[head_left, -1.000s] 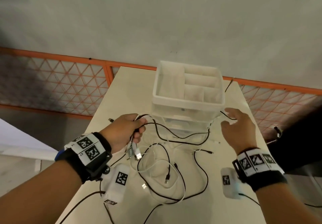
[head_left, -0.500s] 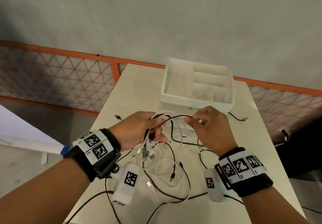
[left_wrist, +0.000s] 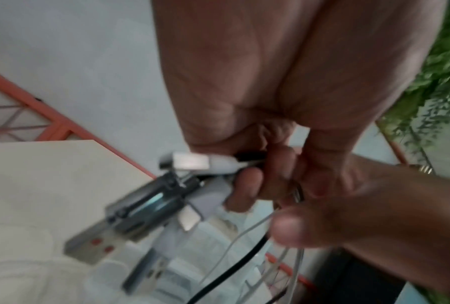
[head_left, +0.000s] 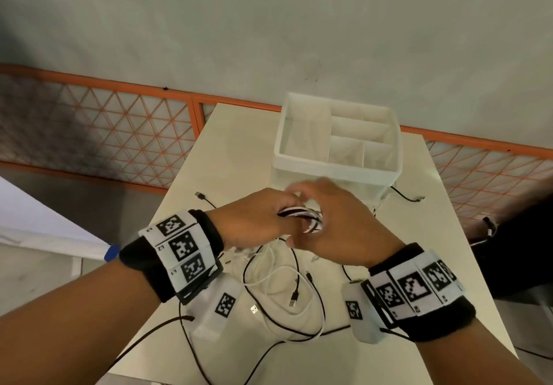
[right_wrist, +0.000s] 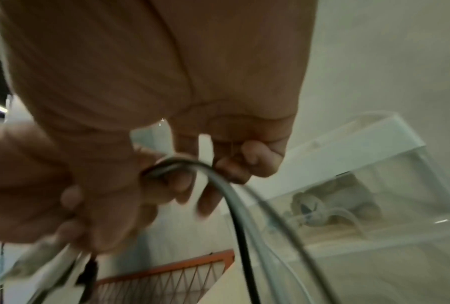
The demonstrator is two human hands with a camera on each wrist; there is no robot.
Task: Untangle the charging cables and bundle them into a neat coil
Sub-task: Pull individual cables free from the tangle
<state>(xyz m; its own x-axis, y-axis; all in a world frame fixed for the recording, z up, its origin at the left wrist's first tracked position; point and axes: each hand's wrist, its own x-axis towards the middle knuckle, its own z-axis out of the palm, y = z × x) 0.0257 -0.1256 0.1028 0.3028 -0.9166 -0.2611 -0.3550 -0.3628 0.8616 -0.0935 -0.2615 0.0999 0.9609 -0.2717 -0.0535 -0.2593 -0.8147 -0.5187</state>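
Black and white charging cables (head_left: pixel 299 214) are gathered into a bunch between my two hands above the white table (head_left: pixel 239 151). My left hand (head_left: pixel 257 220) grips the bunch, fingers curled round it (left_wrist: pixel 247 185); several USB plugs (left_wrist: pixel 190 163) stick out of the fist. My right hand (head_left: pixel 338 226) lies close against the left and pinches the same strands, which arch over its fingers (right_wrist: pixel 182 164). Slack loops of black and white cable (head_left: pixel 281 277) hang from the hands and lie on the table below.
A white divided organizer (head_left: pixel 335 164) sits on a clear drawer unit (right_wrist: pixel 374 185) just beyond my hands. Loose black cable ends lie at the left (head_left: pixel 200 195) and right (head_left: pixel 416 199) of it. An orange lattice fence (head_left: pixel 119 133) runs behind the table.
My right hand has come from beside the organizer across to my left hand and taken hold of the cables. Both hands have closed together, gathering the strands into a tight bunch.
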